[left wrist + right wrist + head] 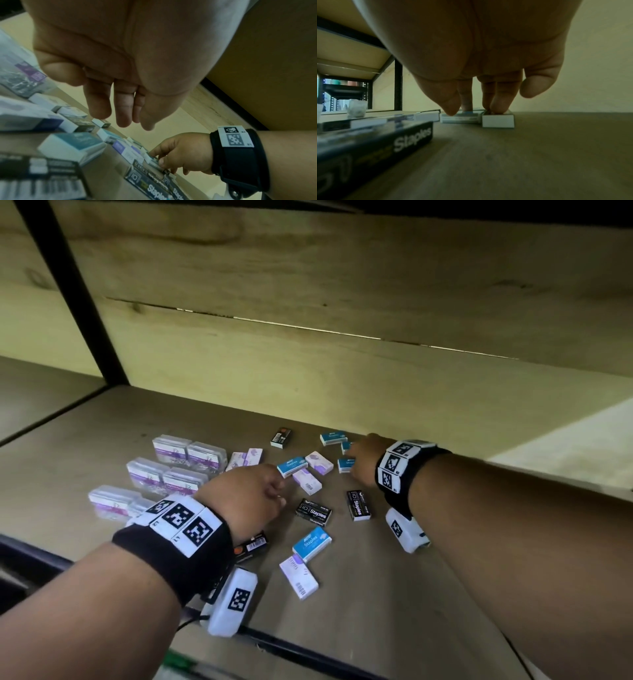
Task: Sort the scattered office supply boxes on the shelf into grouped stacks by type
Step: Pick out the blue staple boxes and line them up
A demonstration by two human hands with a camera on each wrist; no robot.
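Note:
Small boxes lie scattered on the wooden shelf point(370, 604): blue staple boxes point(312, 543), black staple boxes point(313, 511) and white-and-purple boxes point(298, 577). My right hand point(352, 457) reaches to the back and rests its straight fingertips point(498, 108) on top of two blue boxes lying side by side point(498, 119) point(459, 118). A third blue box point(334, 438) lies just behind them. My left hand point(279, 487) hovers with relaxed fingers point(120, 112) beside another blue box point(291, 466) and holds nothing.
Several clear plastic cases with purple labels point(171, 448) stand grouped at the left. A black upright post point(72, 292) rises at the far left, and a wooden back panel point(342, 371) closes the shelf. The shelf's dark front edge point(291, 645) runs near me.

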